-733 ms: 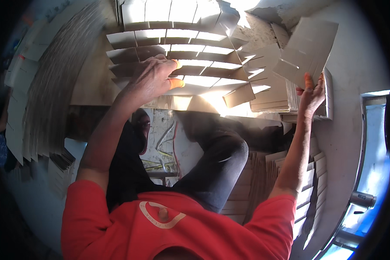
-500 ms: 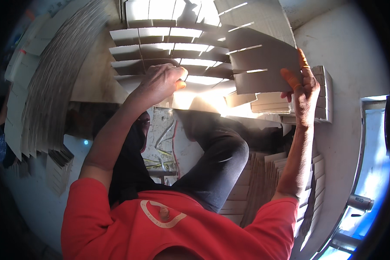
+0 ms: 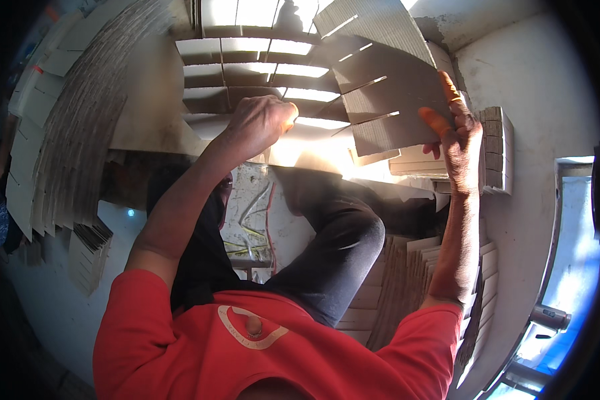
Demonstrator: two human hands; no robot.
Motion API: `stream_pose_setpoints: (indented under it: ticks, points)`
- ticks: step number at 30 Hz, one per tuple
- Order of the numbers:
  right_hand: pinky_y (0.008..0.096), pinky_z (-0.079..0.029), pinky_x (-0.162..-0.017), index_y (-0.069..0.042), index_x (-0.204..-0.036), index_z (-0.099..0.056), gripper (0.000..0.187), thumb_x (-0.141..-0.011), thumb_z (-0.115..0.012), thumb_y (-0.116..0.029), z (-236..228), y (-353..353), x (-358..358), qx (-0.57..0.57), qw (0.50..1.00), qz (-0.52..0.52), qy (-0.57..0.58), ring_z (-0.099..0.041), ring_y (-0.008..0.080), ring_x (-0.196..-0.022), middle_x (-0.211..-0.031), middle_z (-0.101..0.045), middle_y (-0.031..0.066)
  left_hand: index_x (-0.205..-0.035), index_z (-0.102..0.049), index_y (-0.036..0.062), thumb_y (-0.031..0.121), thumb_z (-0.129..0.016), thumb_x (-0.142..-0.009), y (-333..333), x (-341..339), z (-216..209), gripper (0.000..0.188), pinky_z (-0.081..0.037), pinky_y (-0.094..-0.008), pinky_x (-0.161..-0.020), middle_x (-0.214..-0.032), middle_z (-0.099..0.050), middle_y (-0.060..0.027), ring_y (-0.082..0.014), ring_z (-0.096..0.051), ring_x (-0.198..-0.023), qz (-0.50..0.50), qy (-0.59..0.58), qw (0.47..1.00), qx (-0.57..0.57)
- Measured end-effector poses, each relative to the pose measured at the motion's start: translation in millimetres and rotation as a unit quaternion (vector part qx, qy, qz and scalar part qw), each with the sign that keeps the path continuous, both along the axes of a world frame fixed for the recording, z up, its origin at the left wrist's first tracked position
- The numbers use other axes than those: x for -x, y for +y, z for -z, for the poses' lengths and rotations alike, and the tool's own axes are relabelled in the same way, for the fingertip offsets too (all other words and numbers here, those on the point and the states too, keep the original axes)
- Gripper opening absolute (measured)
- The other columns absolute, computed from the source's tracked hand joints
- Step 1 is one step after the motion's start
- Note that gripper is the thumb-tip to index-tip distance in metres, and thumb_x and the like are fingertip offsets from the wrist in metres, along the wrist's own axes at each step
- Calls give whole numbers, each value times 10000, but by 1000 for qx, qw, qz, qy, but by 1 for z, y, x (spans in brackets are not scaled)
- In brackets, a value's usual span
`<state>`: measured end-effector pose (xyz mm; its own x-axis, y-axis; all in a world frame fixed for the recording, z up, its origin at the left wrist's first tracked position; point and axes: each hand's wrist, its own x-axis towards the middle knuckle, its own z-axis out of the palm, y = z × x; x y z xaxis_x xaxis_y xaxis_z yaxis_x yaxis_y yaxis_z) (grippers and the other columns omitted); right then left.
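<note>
Sunlit cardboard strips crossing one another form a divider grid [image 3: 260,65] on the work surface in front of me. My left hand [image 3: 265,121] is closed at the grid's near strip; its fingertips, with an orange covering on one, lie in glare, so what they pinch is hidden. My right hand [image 3: 459,137] grips a slotted cardboard sheet [image 3: 387,90] by its right edge, with orange coverings on thumb and finger. The sheet stands tilted at the grid's right end, its slots facing left toward the strips.
A long row of stacked slotted cardboard [image 3: 80,113] curves along the left. More cardboard stacks [image 3: 495,147] stand beyond my right hand and beside my right leg. Cables [image 3: 252,230] lie on the floor between my legs. A white wall [image 3: 527,87] rises at the right.
My right hand has shifted slightly left, and the cardboard sheet has moved left and turned with it. My left hand has moved a little to the right, still closed.
</note>
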<state>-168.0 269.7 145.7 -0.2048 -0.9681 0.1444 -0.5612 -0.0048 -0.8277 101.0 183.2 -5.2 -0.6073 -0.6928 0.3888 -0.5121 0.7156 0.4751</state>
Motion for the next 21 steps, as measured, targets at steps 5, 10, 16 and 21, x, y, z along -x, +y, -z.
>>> stream_pose_setpoints:
  ticks: [5, 10, 16, 21]
  points:
    - [197, -430, -405, -86, -1377, -460, 570, -828, -605, -34, 10, -1, -7, -19, 999, -15, 26, -517, 60, -449, -859, -679, 77, -825, -622, 71, 128, -622, -783, -1, 3, 0, 71, -473, -425, -646, -734, -595, -131, -318, -608, -733, -1, -6, 1000, -19]
    - [202, -431, -400, -59, -1378, -449, 578, -824, -611, -31, 11, -4, -7, -39, 999, -3, 29, -518, 62, -441, -845, -676, 84, -852, -627, 83, 130, -591, -807, -2, 6, 0, 74, -471, -410, -671, -746, -605, -104, -296, -606, -761, 5, -35, 999, -36]
    - [197, -403, -390, -52, -1376, -450, 560, -840, -610, -45, 11, -2, -8, -27, 999, -16, 32, -508, 52, -440, -813, -662, 72, -823, -594, 66, 121, -580, -800, -3, 8, -3, 62, -471, -401, -668, -738, -603, -91, -285, -602, -768, 9, -35, 999, -30]
    - [191, -381, -375, -66, -1388, -436, 569, -845, -606, -54, 25, -9, -12, -56, 997, -39, 26, -489, 47, -433, -768, -645, 47, -794, -576, 50, 114, -568, -804, -5, 9, 1, 65, -470, -402, -660, -715, -597, -100, -292, -600, -751, 19, -1, 1000, -20]
